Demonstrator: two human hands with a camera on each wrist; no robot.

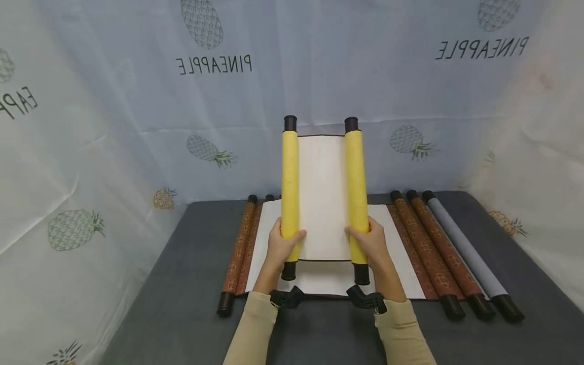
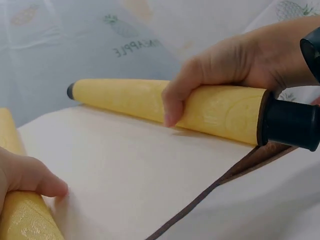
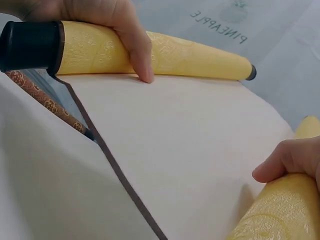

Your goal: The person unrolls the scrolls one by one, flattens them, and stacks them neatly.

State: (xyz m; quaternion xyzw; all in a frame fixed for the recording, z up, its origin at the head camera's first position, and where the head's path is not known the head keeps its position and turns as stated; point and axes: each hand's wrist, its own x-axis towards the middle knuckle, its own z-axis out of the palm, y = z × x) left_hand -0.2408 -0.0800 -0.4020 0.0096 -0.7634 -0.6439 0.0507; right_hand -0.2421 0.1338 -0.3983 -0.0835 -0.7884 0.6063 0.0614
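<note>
A hanging scroll with two yellow rolls is held up, partly unrolled, with a blank white sheet [image 1: 322,197] stretched between them. My left hand [image 1: 279,245] grips the left yellow roll [image 1: 290,177] near its lower end, thumb over the inner side. The right yellow roll [image 1: 356,177] is gripped likewise by my right hand [image 1: 371,241]. Black knobs cap both rolls. In the left wrist view, the right hand [image 2: 215,70] curls over its roll; in the right wrist view, the left hand [image 3: 120,25] does the same. Fingers behind the rolls are hidden.
Below lies another opened scroll with a white sheet [image 1: 401,263] and brown patterned rolls. One brown roll [image 1: 239,248] lies at left; brown rolls [image 1: 426,248] and a grey roll [image 1: 465,243] lie at right. Pineapple-print cloth [image 1: 319,66] hangs behind the dark table [image 1: 182,304].
</note>
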